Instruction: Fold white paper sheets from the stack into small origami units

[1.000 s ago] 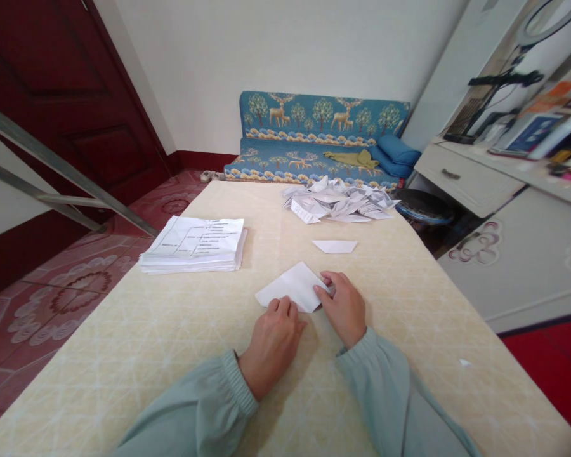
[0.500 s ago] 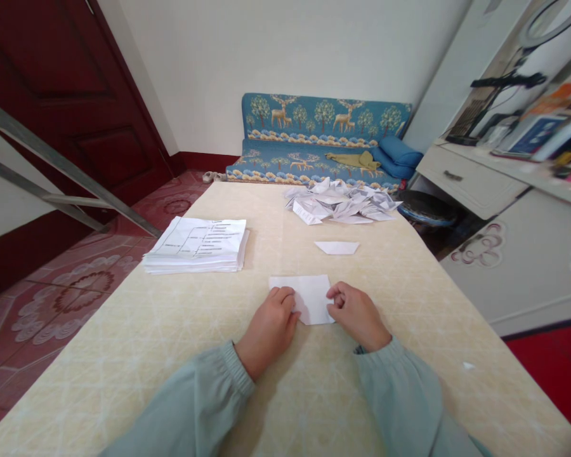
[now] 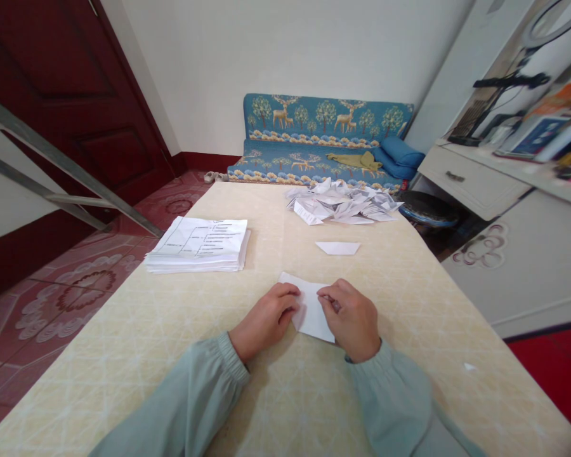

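A folded white paper [image 3: 310, 311] lies on the cream table [image 3: 171, 330] right in front of me. My left hand [image 3: 266, 320] has its fingers curled and pinched on the paper's left edge. Gripping the paper's right side is my right hand [image 3: 352, 317], fingers bent and pressed together over it. Both sleeves are pale green. A small folded white piece [image 3: 337, 247] lies just beyond the hands, apart from them.
A stack of printed sheets [image 3: 197, 244] sits at the table's left. A heap of folded paper pieces [image 3: 345, 203] lies at the far end. Beyond are a blue patterned sofa [image 3: 321, 146], a white cabinet [image 3: 509, 228] on the right and a dark red door [image 3: 66, 95] left.
The paper has been turned on the table between my hands and now lies slanted. My right hand has moved inward over its right side; my left hand has shifted up onto its left edge.
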A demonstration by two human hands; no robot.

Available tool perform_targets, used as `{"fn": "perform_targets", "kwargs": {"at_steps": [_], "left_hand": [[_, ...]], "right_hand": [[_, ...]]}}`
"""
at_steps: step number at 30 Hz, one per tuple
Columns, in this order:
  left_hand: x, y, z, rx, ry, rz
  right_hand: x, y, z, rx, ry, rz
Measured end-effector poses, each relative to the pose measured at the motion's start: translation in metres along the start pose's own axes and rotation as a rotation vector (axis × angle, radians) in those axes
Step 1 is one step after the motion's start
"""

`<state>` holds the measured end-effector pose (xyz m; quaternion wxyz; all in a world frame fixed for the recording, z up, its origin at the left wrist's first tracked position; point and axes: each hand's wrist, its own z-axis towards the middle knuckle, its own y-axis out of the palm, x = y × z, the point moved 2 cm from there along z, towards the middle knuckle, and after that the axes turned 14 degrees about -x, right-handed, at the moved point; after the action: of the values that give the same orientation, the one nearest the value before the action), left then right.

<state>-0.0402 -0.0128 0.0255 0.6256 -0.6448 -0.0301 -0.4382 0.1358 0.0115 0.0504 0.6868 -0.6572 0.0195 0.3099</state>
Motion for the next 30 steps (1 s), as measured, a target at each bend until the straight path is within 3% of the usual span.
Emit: {"fn": "perform_targets", "kwargs": {"at_steps": [5, 11, 17, 23, 30], "left_hand": [[0.002, 0.0, 0.001, 0.002, 0.008, 0.017], [0.008, 0.003, -0.005, 0.012, -0.088, 0.068], [0.008, 0.005, -0.006, 0.009, -0.078, 0.045], [0.002, 0.0, -0.001, -0.021, -0.017, 0.01], [0.008, -0.007, -0.001, -0.037, -0.065, 0.088]], "right_hand": [[-0.01, 0.018, 0.004, -0.139, -0.186, -0.065], [-0.001, 0.023, 0.006, -0.165, -0.192, 0.005], [0.013, 0.023, 0.013, -0.02, -0.128, 0.029], [0.016, 0.022, 0.022, -0.097, -0.052, 0.031], [0.014, 0.014, 0.006, -0.143, 0.125, -0.02]]}}
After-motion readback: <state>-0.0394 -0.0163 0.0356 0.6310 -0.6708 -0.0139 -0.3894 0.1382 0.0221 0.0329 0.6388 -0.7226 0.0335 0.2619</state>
